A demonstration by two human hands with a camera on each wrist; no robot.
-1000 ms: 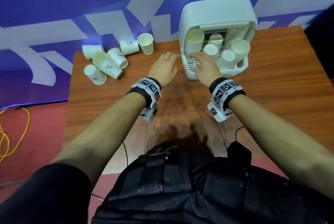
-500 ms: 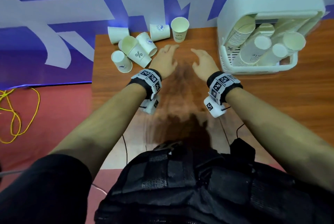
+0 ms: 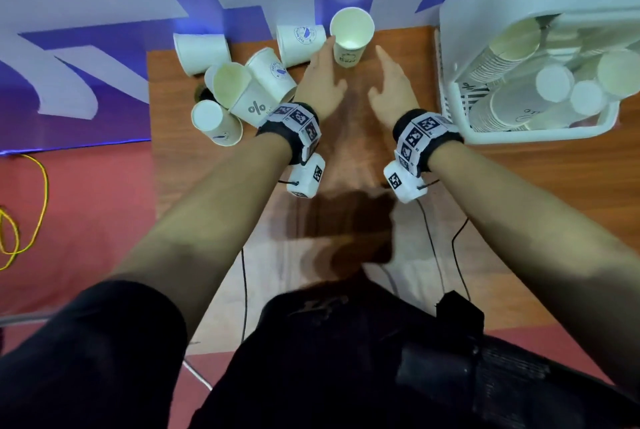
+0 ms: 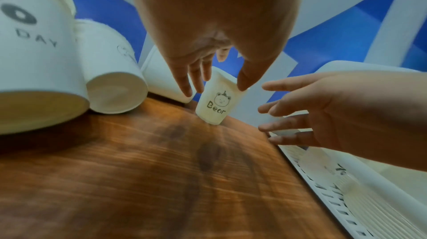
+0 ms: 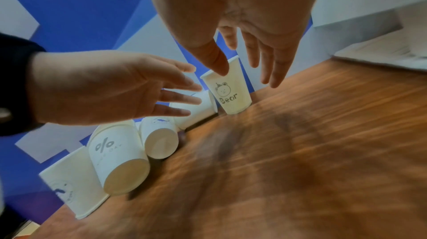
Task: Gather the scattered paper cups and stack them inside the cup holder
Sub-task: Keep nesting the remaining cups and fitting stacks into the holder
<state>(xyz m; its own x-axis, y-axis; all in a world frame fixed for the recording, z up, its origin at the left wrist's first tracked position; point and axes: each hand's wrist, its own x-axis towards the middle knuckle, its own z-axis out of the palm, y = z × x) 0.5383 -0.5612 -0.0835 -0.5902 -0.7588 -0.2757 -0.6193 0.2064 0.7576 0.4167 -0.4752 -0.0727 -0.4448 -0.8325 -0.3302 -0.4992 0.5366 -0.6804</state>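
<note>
Head cam looks down from above; wrist cams low, close, sharing Bear cup [image 3: 349, 44].

white cups [image 3: 268, 76], brown table [image 3: 540, 182]

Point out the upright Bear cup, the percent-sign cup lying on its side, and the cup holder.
Bear cup [image 5: 227, 95]: right wrist view, on the printed side wall.
Percent-sign cup [image 3: 254, 106]: head view, on its side wall by the print.
Cup holder [image 3: 540, 135]: head view, on the white front rim.

Spread hands [image 5: 254, 29] flanking Bear cup [image 5: 227, 93], seemingly untouched
</note>
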